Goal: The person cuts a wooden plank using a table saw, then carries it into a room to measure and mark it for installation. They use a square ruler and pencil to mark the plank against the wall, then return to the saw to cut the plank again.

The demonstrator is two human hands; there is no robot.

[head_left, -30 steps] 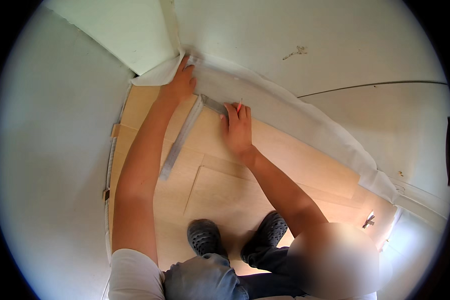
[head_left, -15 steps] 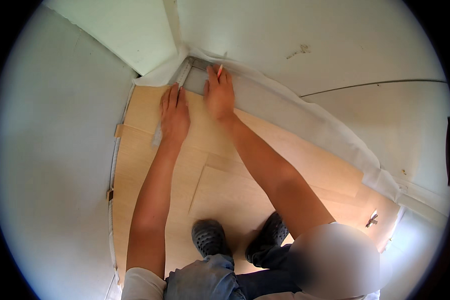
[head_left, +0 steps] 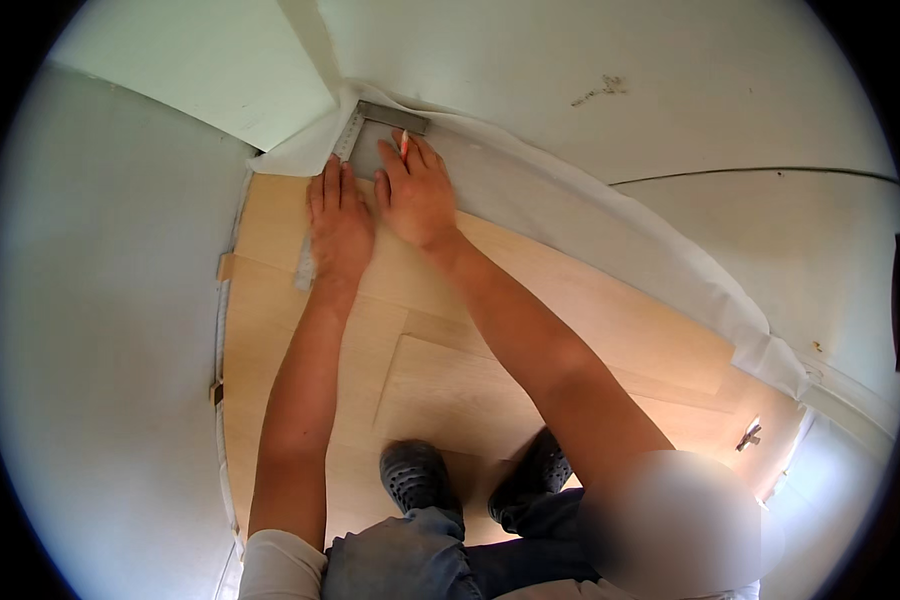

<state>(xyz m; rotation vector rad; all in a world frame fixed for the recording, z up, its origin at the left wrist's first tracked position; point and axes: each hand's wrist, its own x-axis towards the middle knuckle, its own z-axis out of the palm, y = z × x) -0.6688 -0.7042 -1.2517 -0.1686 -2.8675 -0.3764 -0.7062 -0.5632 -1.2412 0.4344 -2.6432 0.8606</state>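
Note:
A metal try square (head_left: 394,119) lies at the far corner of the wood-look laminate boards (head_left: 450,380). Its thick stock sits on white underlay against the wall, and its graduated blade runs toward me under my left hand. My left hand (head_left: 341,229) lies flat over the blade with its fingers stretched forward, hiding the middle part; the blade's near end shows beside the wrist. Just right of it, my right hand (head_left: 417,195) is low over the exposed underlay and the board edge. A red pencil (head_left: 405,147) is tucked between its fingers, pointing up.
White underlay (head_left: 570,210) rises along the far right wall (head_left: 610,130). Small spacers (head_left: 217,392) stand between boards and left wall (head_left: 110,300). My dark clogs (head_left: 415,473) rest on the boards. A small dark metal object (head_left: 749,435) lies at the right.
My right hand has drawn back from the square's stock toward my left hand, uncovering the stock. My left hand stays on the blade. The whole view has shifted slightly.

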